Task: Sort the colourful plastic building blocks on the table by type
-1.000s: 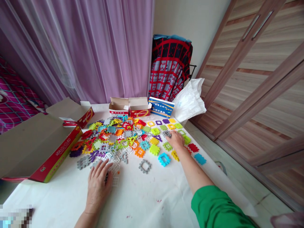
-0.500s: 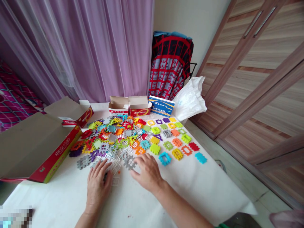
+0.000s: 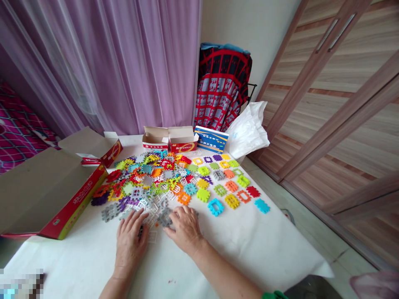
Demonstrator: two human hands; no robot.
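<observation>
My right hand (image 3: pixel 184 229) rests on the table with its fingers curled, thumb and fingertips at the edge of a grey interlocking toy block (image 3: pixel 165 217). A bit of another grey piece shows beyond its knuckles. To its left, my left hand (image 3: pixel 132 241) lies palm down, fingers stretched toward the pile and thumb apart. Something dark, too shaded to name, shows between that thumb and the fingers. Around the fingertips are small white window-frame pieces (image 3: pixel 152 237) and a grey window block (image 3: pixel 110 212). The mixed pile of coloured blocks (image 3: pixel 127 189) spreads just beyond both hands.
Loose blocks, among them a blue frame block (image 3: pixel 215 207), lie spread out at the right. A large open red box (image 3: pixel 73 203) stands left. Small cartons (image 3: pixel 182 139), a blue box (image 3: pixel 212 139) and a white bag (image 3: pixel 249 131) line the back of the table.
My right hand has shifted slightly left and lower, and the grey block at its fingertips sits flatter beside the white pieces. My left hand has barely moved.
</observation>
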